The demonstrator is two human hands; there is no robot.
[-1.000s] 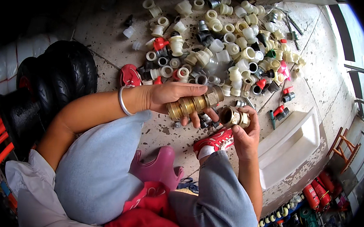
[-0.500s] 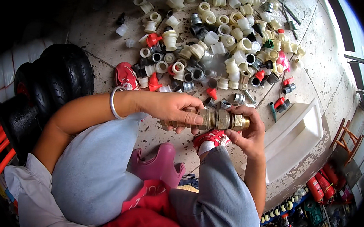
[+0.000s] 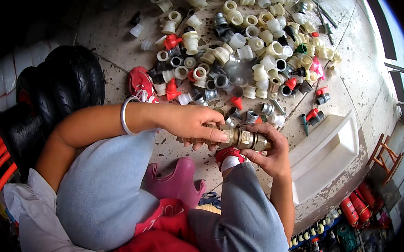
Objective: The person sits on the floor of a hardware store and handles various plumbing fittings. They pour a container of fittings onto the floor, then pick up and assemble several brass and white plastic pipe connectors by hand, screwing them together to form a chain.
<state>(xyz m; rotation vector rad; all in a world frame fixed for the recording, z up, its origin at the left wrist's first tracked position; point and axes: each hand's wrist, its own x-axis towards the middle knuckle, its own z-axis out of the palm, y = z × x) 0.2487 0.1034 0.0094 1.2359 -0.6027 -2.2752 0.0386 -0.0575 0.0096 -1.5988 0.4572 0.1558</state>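
A long brass pipe fitting with hex nuts and threaded sections lies level across both my hands, above my knees. My left hand wraps round its left part, thumb along the front and fingers underneath. At the other end, my right hand grips the hex nuts between thumb and fingers, covering much of that end. Beyond the hands, a large pile of pipe fittings spreads over the floor, mostly cream plastic with some grey, black and red pieces.
To the right of the pile lies a white plastic trough. A pink plastic stool sits between my legs. Black tyres stand at the left. Red cylinders and a wooden frame are at the far right.
My right hand has shifted slightly left along the fitting, and its fingers now cover the threaded right end. My left hand keeps its hold.
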